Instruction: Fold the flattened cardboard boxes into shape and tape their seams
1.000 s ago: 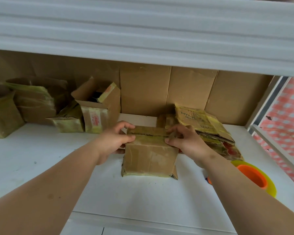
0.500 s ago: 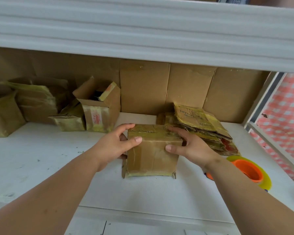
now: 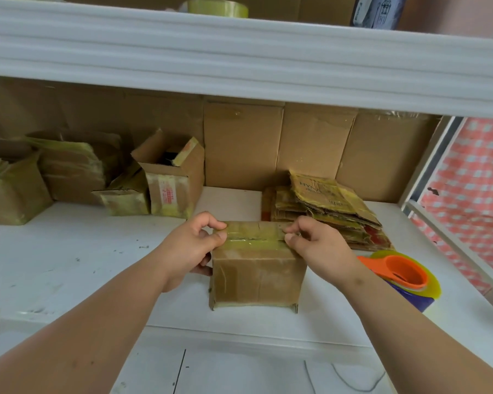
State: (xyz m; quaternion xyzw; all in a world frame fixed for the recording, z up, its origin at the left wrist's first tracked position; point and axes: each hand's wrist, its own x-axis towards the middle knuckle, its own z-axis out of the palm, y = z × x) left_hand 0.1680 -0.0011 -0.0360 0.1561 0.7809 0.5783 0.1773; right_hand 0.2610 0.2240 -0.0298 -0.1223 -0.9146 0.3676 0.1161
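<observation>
Now that both hands have moved from the box's sides to its top, left hand and right hand pinch the tape ends on the box mid-table, near the front edge; top seam nearly done.

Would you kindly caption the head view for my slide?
Both hands pinch the taped top of a small cardboard box.

Folded box on desk, centre front; left hand at its left top edge, right hand at right; flattened box stack behind right; tape dispenser right; open box behind left.
</observation>
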